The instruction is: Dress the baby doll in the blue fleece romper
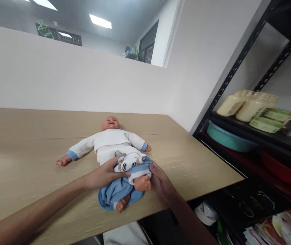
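Observation:
A baby doll (pixel 109 139) in a white top with blue cuffs lies on its back on the wooden table, its head toward the wall. Blue fleece trousers (pixel 109 196) with a white cartoon face are bunched around its lower legs. One bare foot (pixel 142 184) pokes out of a white-edged leg opening, and the other foot (pixel 122 203) shows lower down, close to the tabletop. My left hand (pixel 107 174) grips the trousers from the left, thumb on the fabric. On the opposite side, my right hand (pixel 161 183) pinches their edge beside the raised foot.
The table's (pixel 201 166) front and right edges lie close by. To the right, a black shelf unit holds cream bottles (pixel 253 106), green packs (pixel 266 124), a teal basin (pixel 228 137) and a red basin (pixel 286 170). A white wall (pixel 84 81) stands behind the table.

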Tool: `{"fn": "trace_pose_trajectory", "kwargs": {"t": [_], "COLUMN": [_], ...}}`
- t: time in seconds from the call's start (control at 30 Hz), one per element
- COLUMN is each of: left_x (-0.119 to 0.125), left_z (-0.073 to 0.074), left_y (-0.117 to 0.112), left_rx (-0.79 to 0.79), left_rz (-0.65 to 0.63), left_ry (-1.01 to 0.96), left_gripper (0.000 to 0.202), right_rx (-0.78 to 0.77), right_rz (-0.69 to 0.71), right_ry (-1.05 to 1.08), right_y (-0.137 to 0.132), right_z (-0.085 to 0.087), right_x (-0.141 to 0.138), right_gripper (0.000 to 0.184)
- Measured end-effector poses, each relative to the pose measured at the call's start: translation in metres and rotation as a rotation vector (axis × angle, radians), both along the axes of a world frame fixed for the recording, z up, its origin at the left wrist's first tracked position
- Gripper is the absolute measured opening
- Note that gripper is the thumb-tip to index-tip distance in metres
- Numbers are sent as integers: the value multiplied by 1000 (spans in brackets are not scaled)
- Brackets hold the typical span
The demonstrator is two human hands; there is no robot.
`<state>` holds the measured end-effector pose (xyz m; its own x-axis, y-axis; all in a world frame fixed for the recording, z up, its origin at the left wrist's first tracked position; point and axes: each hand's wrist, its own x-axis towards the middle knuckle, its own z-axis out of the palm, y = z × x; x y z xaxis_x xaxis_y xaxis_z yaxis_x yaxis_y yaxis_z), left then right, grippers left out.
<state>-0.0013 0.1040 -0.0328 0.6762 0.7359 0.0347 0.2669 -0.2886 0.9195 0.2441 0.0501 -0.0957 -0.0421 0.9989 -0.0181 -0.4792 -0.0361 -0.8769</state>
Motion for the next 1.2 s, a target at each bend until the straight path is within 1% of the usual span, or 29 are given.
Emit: {"fn": "trace_pose_trajectory", "kwargs": {"t": [0.07, 0.1, 0.17, 0.23, 0.3, 0.37, 0.43, 0.5, 0.57, 0.63, 0.7, 0.73, 0.83, 0.9, 0.93, 1.0, 1.07, 1.1, 1.13, 1.17, 1.2], "left_x": [-1, -1, -2, -3, -4, -6, -7, -8, -7, -4, 1, 3, 6, 2, -1, -8, -16, -19, -22, -23, -24], "left_z": [-2, -2, -2, 0, 1, 1, 0, 1, 3, 7, 12, 14, 18, 20, 20, 21, 22, 23, 24, 25, 26], "left_y": [5, 7, 10, 12, 12, 10, 9, 7, 6, 6, 9, 12, 20, 21, 20, 15, 11, 11, 13, 16, 22], "left_rx": [-24, -45, -87, -116, -126, -141, -184, -254, -282, -224, -148, -132, -156, -147, -112, 31, 201, 257, 279, 267, 221], "left_rz": [75, 90, 81, 57, 47, 48, 49, 64, 114, 222, 324, 351, 339, 314, 303, 291, 322, 348, 371, 382, 381], "left_ry": [5, 5, -11, -43, -71, -85, -113, -165, -211, -212, -178, -160, -114, -57, -9, 106, 199, 226, 234, 225, 211], "left_gripper": [80, 81, 79, 77, 76, 75, 75, 74, 73, 69, 65, 63, 61, 59, 56, 51, 47, 46, 44, 43, 43], "right_rx": [-11, -32, -67, -69, -56, -26, 31, 105, 169, 192, 145, 109, 44, 47, 55, 114, 218, 272, 309, 318, 304], "right_rz": [31, 36, 37, 21, 6, 10, 38, 115, 222, 270, 245, 230, 238, 271, 289, 358, 461, 506, 534, 536, 511], "right_ry": [53, 58, 42, 13, -12, -37, -86, -181, -286, -326, -310, -301, -339, -384, -418, -543, -672, -703, -700, -668, -641], "right_y": [14, 21, 33, 44, 52, 57, 59, 61, 67, 79, 95, 104, 125, 133, 134, 135, 135, 135, 137, 139, 142], "right_z": [2, 2, 1, 1, 5, 14, 26, 38, 48, 52, 50, 47, 39, 40, 42, 52, 62, 66, 69, 70, 70], "right_x": [0, 0, -3, -7, -11, -11, -8, -1, 6, 9, 7, 5, -5, -10, -10, -10, -10, -10, -12, -15, -18], "right_gripper": [46, 43, 43, 45, 49, 52, 52, 48, 44, 42, 43, 43, 44, 44, 43, 41, 37, 36, 36, 37, 39]}}
